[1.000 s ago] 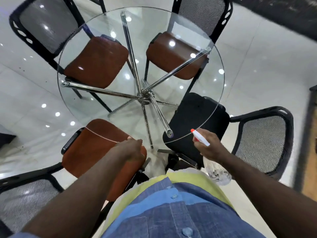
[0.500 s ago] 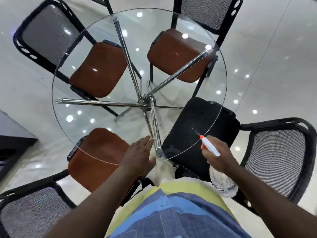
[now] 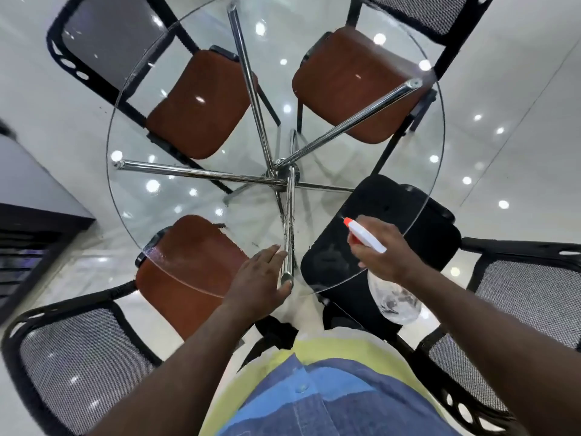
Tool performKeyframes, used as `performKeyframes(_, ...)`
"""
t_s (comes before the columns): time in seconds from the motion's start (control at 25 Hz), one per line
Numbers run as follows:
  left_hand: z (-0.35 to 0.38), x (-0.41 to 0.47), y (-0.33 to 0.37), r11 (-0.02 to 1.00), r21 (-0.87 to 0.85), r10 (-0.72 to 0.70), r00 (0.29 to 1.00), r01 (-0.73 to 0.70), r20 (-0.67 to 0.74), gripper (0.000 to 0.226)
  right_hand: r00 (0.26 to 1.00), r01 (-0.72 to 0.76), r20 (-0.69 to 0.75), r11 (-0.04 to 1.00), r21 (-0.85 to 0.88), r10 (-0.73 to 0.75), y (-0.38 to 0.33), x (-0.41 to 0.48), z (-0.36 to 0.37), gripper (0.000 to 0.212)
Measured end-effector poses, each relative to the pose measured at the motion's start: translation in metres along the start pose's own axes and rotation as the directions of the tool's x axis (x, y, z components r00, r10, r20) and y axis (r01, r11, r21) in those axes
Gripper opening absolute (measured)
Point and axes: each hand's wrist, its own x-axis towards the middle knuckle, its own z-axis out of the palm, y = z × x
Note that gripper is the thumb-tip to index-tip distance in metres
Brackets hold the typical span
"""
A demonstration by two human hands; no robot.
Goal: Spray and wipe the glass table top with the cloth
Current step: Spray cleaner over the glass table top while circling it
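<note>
Round clear glass table top (image 3: 176,202) sits on chrome legs directly in front of the person, ringed by chairs. Their right hand (image 3: 388,251) grips the neck of a clear spray bottle with a white-and-orange nozzle (image 3: 393,298), held over the near right edge. The left hand (image 3: 257,278) lies flat on the glass with its fingers straight. No cloth is visible. Spraying well probably means aiming down and inward and misting evenly, away from the resting hand.
</note>
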Motion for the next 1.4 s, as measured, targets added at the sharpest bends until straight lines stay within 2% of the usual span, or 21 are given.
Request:
performKeyframes(0.08, 0.003, -0.006, 0.002, 1.0, -0.009, -0.007, 1.0, 0.007, 0.004, 0.07, 1.0, 0.021, 0.01, 1.0, 0.009, -0.021, -0.007, 0.009, 0.006, 0.014)
performKeyframes(0.2, 0.008, -0.015, 0.003, 1.0, -0.018, 0.012, 1.0, -0.012, 0.01, 0.07, 0.998, 0.011, -0.07, 1.0, 0.008, -0.011, -0.008, 0.008, 0.005, 0.015)
performKeyframes(0.36, 0.011, -0.018, 0.002, 0.999, 0.002, 0.047, 0.999, -0.047, 0.02, 0.071, 0.969, -0.109, -0.223, 0.994, 0.013, 0.109, 0.008, -0.017, -0.006, 0.009)
performKeyframes(0.56, 0.01, -0.017, 0.002, 0.996, -0.005, 0.089, 0.996, -0.089, 0.022, 0.073, 0.941, -0.208, -0.268, 0.978, 0.032, 0.209, 0.032, -0.062, -0.005, 0.008)
performKeyframes(0.76, -0.005, -0.025, -0.007, 0.982, 0.013, 0.187, 0.982, -0.187, 0.003, 0.072, 0.925, -0.204, -0.304, 0.973, 0.105, 0.227, 0.023, -0.1, 0.028, 0.005)
performKeyframes(0.92, -0.026, -0.033, -0.015, 0.955, 0.05, 0.293, 0.956, -0.292, -0.012, 0.073, 0.902, -0.116, -0.413, 0.992, 0.056, 0.129, -0.004, -0.122, 0.052, 0.006)
performKeyframes(1.04, -0.04, -0.047, -0.019, 0.925, 0.051, 0.378, 0.925, -0.376, -0.048, 0.072, 0.829, -0.042, -0.557, 0.999, 0.029, 0.051, -0.031, -0.149, 0.067, 0.008)
performKeyframes(1.2, -0.052, -0.065, -0.015, 0.847, 0.1, 0.53, 0.845, -0.522, -0.08, 0.07, 0.641, 0.031, -0.766, 0.995, 0.096, 0.054, -0.065, -0.203, 0.088, 0.014)
performKeyframes(1.4, -0.066, -0.079, 0.032, 0.735, 0.114, 0.677, 0.732, -0.669, -0.072, 0.073, 0.47, 0.078, -0.877, 0.985, 0.154, 0.1, -0.099, -0.286, 0.097, 0.017)
